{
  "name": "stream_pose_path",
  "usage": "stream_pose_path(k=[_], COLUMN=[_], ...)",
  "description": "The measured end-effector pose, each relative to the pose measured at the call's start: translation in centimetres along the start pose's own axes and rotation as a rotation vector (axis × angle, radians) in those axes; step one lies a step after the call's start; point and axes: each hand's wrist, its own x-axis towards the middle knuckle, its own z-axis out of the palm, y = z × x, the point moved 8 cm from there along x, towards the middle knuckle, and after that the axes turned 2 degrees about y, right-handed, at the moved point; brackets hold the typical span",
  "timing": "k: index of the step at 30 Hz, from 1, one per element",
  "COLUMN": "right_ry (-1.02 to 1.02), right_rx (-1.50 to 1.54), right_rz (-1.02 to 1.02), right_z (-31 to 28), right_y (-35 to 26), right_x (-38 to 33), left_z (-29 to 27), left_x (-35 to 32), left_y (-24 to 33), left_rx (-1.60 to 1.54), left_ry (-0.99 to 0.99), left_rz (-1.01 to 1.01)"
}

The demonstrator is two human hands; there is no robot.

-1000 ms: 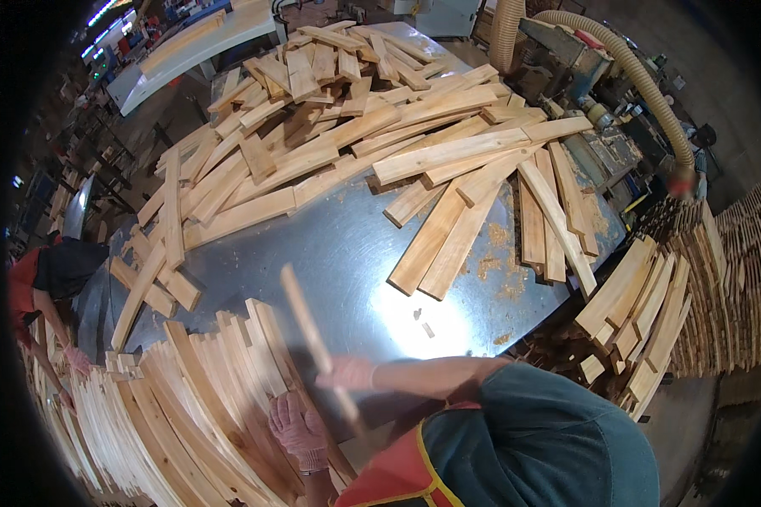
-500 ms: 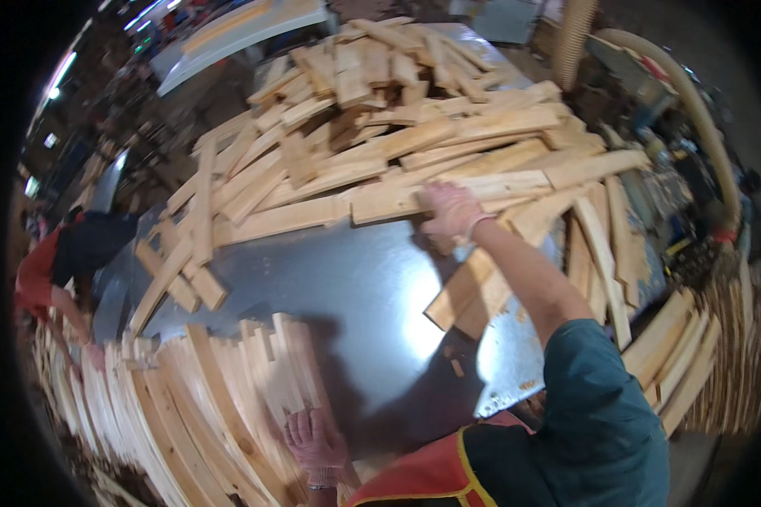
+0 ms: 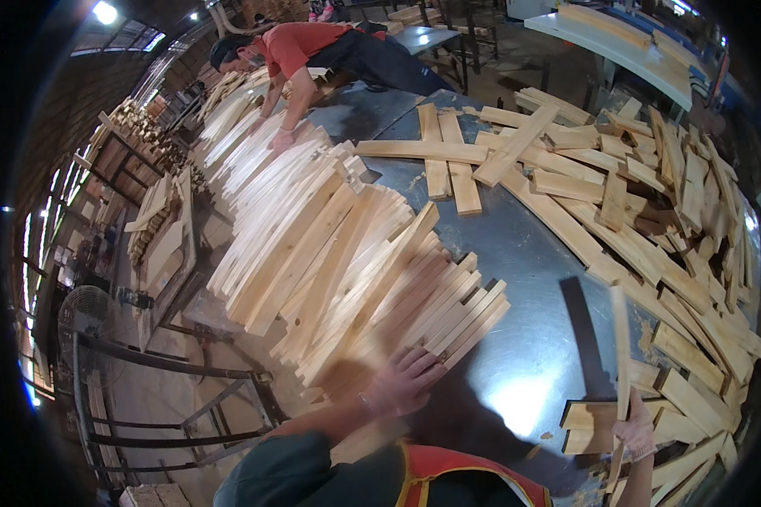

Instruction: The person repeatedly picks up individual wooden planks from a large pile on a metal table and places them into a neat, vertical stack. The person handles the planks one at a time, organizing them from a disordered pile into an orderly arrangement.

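Note:
My right hand (image 3: 634, 433), in a thin light glove, grips a narrow wooden slat (image 3: 621, 351) near its lower end. The slat is held up edge-on over the right part of the metal table (image 3: 533, 325), and its shadow falls on the metal. My left hand (image 3: 410, 380), gloved too, rests with fingers stretched out on the near end of a long row of wooden slats (image 3: 338, 245). These slats lie side by side on the table's left side. Between my hands is a bare stretch of shiny metal.
A messy heap of slats (image 3: 600, 211) covers the table's right side. Across the table, a person in a red shirt (image 3: 292, 49) leans over the row's far end. Left of the table stand a black metal frame (image 3: 173, 439) and a fan (image 3: 89, 313).
My view has swung left, bringing the slat row and the other person toward the middle. My right hand has left the heap's edge and now holds a slat; my left stays on the row.

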Motion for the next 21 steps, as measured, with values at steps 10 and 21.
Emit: stream_pose_path(k=[10, 21], right_ry=[0.291, 0.546], right_rx=[-0.434, -0.187], right_rz=[-0.158, 0.673], right_z=[-5.3, 8.2], right_y=[-17.3, -0.4], right_x=[-12.2, -16.4], left_z=[2.5, 5.7], left_x=[-0.2, -0.9], left_y=[0.3, -1.1], left_rx=[0.101, 0.167], left_ry=[-0.093, -0.112], left_rz=[0.049, 0.083])
